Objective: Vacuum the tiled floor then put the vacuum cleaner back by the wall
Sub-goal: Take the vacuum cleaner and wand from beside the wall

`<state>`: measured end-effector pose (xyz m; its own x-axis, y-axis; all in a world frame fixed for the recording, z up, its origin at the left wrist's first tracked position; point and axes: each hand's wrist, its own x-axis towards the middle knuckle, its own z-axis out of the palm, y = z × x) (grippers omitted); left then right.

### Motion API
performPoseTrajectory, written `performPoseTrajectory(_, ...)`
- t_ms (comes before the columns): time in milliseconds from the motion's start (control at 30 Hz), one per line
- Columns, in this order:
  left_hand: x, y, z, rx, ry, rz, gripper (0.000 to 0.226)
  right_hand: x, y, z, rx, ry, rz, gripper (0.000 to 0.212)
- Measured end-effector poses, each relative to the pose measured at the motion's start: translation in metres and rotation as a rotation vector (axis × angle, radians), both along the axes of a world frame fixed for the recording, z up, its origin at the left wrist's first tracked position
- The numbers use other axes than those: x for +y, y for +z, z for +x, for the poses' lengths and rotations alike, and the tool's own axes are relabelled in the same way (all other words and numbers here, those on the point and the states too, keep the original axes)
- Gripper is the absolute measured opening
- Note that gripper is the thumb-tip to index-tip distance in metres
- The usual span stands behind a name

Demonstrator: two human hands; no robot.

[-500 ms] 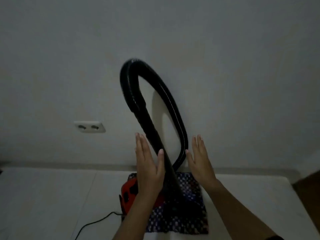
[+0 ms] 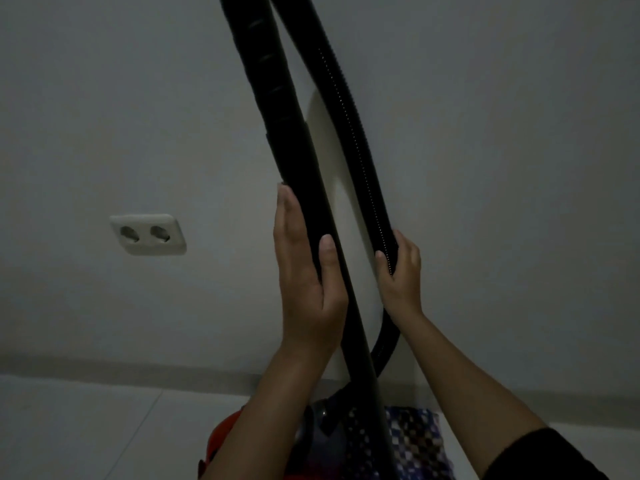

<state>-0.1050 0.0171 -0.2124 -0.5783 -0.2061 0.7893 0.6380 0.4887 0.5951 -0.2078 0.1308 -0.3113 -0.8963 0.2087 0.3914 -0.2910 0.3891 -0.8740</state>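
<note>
We've got left hand gripping the tube, right hand curled round the hose, vacuum just below them by the wall, so letting go early probably lets it all flop down.

White double socket, checked cloth — partly hidden, grey skirting strip

The socket sits on the wall left of the tube, the hose right of it
</note>
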Motion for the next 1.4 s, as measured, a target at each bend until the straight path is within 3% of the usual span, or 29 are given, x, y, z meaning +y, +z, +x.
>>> performPoseTrajectory(200,-0.02,-0.041,-0.009,0.045,-0.062,0.03,0.064,-0.01,-0.037,-0.035,0.118,0.075,0.057,0.055)
performPoseTrajectory(400,-0.024,-0.055,0.005,-0.009,-0.101,-0.032,0.069,-0.011,-0.051,-0.035,0.089,-0.044,0.247,0.058)
performPoseTrajectory(600,-0.03,-0.028,-0.004,-0.055,-0.143,-0.073,0.073,-0.013,-0.024,0.001,0.205,0.144,-0.059,0.053)
performPoseTrajectory(767,-0.05,-0.033,0.01,-0.064,-0.164,-0.028,0.076,-0.034,-0.043,0.059,0.304,0.356,-0.109,0.048)
performPoseTrajectory(967,-0.068,-0.023,0.013,-0.056,-0.125,0.025,0.074,-0.068,-0.025,0.075,0.296,0.381,0.191,0.097)
performPoseTrajectory(1167,-0.117,-0.049,0.027,-0.127,-0.102,0.106,0.066,-0.104,-0.022,0.074,0.255,0.379,0.298,0.105)
performPoseTrajectory(1267,-0.15,-0.107,0.041,-0.311,0.027,0.042,0.058,-0.121,-0.02,0.074,0.276,0.366,0.351,0.104)
performPoseTrajectory(1400,-0.177,-0.213,0.06,-0.871,0.023,-0.321,0.058,-0.137,-0.031,0.088,0.244,0.382,0.376,0.104)
